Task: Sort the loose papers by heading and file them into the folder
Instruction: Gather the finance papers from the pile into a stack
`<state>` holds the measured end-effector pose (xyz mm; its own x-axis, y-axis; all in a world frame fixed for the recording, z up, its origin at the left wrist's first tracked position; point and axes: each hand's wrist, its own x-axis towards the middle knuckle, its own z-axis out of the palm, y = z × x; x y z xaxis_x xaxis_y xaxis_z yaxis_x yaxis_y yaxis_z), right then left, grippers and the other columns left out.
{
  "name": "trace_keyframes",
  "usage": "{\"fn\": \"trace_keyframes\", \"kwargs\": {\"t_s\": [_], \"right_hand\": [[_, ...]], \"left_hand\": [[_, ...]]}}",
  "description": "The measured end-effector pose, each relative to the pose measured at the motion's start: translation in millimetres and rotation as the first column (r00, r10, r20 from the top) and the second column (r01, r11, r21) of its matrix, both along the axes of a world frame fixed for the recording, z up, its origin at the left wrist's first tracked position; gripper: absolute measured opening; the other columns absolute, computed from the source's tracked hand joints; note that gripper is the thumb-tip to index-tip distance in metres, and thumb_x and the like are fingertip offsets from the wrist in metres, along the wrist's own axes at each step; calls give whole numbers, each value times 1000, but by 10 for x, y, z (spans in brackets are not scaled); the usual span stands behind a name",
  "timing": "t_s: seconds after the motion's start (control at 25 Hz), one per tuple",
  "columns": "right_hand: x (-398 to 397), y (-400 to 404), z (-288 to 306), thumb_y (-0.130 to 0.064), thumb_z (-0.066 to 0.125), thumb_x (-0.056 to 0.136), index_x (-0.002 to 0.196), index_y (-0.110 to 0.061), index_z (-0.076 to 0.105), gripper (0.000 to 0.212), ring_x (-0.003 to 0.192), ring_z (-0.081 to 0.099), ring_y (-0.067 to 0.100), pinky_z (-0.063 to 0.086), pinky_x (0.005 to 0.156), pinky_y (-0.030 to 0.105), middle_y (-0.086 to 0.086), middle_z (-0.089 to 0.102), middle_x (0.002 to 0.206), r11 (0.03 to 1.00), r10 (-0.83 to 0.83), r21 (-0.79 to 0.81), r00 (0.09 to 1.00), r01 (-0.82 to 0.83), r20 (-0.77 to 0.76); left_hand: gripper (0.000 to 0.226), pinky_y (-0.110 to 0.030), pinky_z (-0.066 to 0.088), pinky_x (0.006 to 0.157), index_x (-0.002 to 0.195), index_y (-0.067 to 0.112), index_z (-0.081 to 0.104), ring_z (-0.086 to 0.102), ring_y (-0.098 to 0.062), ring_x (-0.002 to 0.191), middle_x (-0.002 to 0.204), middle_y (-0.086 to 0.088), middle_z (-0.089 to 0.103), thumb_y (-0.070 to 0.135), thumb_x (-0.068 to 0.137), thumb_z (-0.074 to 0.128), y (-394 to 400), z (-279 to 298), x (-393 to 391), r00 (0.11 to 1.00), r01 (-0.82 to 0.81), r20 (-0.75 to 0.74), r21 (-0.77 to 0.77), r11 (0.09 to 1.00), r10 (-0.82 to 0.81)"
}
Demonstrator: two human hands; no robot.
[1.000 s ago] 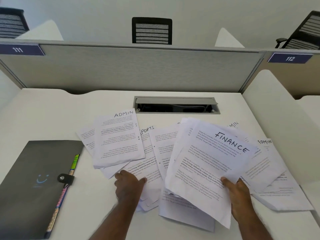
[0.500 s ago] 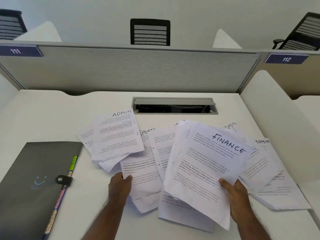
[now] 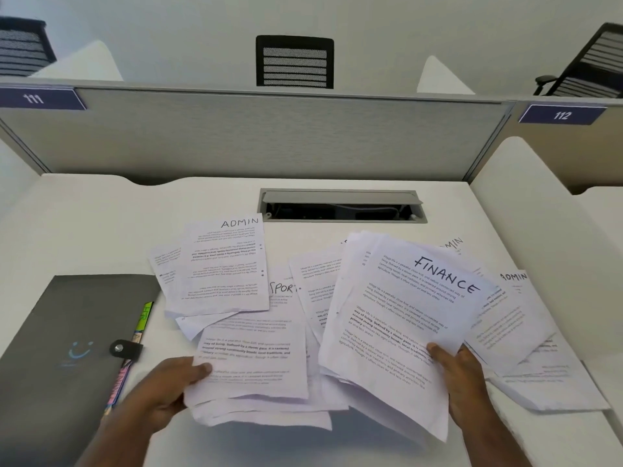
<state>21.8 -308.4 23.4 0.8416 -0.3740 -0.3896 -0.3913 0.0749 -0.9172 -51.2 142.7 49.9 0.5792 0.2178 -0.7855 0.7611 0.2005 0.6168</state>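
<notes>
Loose printed sheets lie spread across the white desk (image 3: 84, 224). My right hand (image 3: 462, 382) pinches the lower right corner of a small stack topped by the FINANCE sheet (image 3: 404, 315), lifted at a slant. My left hand (image 3: 168, 389) grips the left edge of a few sheets headed SPORTS (image 3: 253, 352), thumb on top. An ADMIN sheet (image 3: 226, 267) lies upside down at the upper left of the spread. More ADMIN sheets (image 3: 512, 318) lie at the right. The grey folder (image 3: 60, 348) lies closed at the left, with coloured tabs along its right edge.
A cable tray opening (image 3: 340, 207) is set in the desk behind the papers. A grey partition (image 3: 256, 136) closes the back; a white divider (image 3: 539, 214) borders the right side. Chairs stand beyond the partition.
My left hand has drawn the SPORTS sheets toward me and taken hold of their left edge. The right hand keeps its hold on the FINANCE stack.
</notes>
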Motion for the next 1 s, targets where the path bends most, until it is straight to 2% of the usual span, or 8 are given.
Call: {"fn": "trace_keyframes", "kwargs": {"t_s": [0.2, 0.28, 0.4, 0.44, 0.56, 0.64, 0.84, 1.0], "right_hand": [[3, -14, -16, 0, 65, 88, 105, -22, 65, 28, 92, 66, 18, 50, 84, 35, -9, 69, 101, 1000, 0, 9, 1000, 0, 0], [1, -19, -16, -1, 66, 88, 115, -19, 62, 32, 96, 66, 22, 50, 87, 37, -5, 69, 104, 1000, -1, 10, 1000, 1, -1], [7, -15, -5, -2, 67, 88, 111, -21, 62, 29, 93, 66, 21, 51, 83, 36, -6, 70, 104, 1000, -4, 17, 1000, 4, -8], [8, -9, 7, -2, 67, 88, 109, -22, 63, 29, 93, 66, 19, 51, 83, 36, -8, 69, 104, 1000, -5, 18, 1000, 5, -11], [8, 7, 37, -3, 66, 89, 101, -26, 64, 27, 91, 66, 16, 51, 83, 36, -12, 68, 101, 1000, -4, 12, 1000, 4, -13], [5, -1, 49, -3, 66, 89, 103, -25, 64, 27, 93, 66, 19, 53, 84, 39, -11, 69, 101, 1000, -1, 10, 1000, 1, -16], [-20, -37, 67, -4, 65, 90, 119, -23, 58, 36, 98, 65, 26, 54, 87, 45, -3, 68, 109, 1000, -6, 30, 1000, 7, -16], [-8, -58, 111, -3, 65, 90, 122, -24, 55, 40, 96, 64, 22, 52, 87, 45, -2, 66, 114, 999, -15, 52, 1000, 15, 10]], "left_hand": [[41, -59, 56, 87, 118, -11, 65, 63, -52, 110, 121, -34, 64, 0, 80, 76, 626, 189, -277, 982, 190, 38, -164, 968, -186], [52, -45, 61, 80, 117, -3, 69, 67, -47, 106, 119, -32, 66, 14, 72, 88, 887, 274, -294, 958, 286, 70, -130, 949, -279], [51, -11, 55, 62, 92, 19, 80, 75, -7, 76, 82, -8, 79, 59, 60, 83, 1215, 378, -329, 925, 377, 40, 27, 926, -378], [52, -15, 58, 65, 94, 16, 79, 76, -11, 77, 82, -11, 78, 58, 62, 83, 1354, 358, -353, 925, 381, 24, 0, 925, -380], [53, -65, 56, 80, 120, -2, 66, 64, -60, 96, 108, -43, 64, 24, 77, 84, 1801, 197, -478, 907, 403, 93, 87, 911, -411], [55, -73, 50, 81, 124, -3, 62, 59, -67, 97, 112, -46, 61, 22, 80, 81, 1909, 230, -473, 904, 403, 135, 46, 914, -406], [54, -61, 58, 77, 120, -1, 66, 66, -57, 96, 114, -38, 65, 24, 75, 85, 1468, 596, -5, 891, 404, 247, -52, 913, -381], [30, -44, 62, 74, 112, -4, 70, 73, -39, 93, 115, -31, 68, 10, 86, 70, 632, 495, 420, 922, 222, 351, -135, 966, -163]]}}
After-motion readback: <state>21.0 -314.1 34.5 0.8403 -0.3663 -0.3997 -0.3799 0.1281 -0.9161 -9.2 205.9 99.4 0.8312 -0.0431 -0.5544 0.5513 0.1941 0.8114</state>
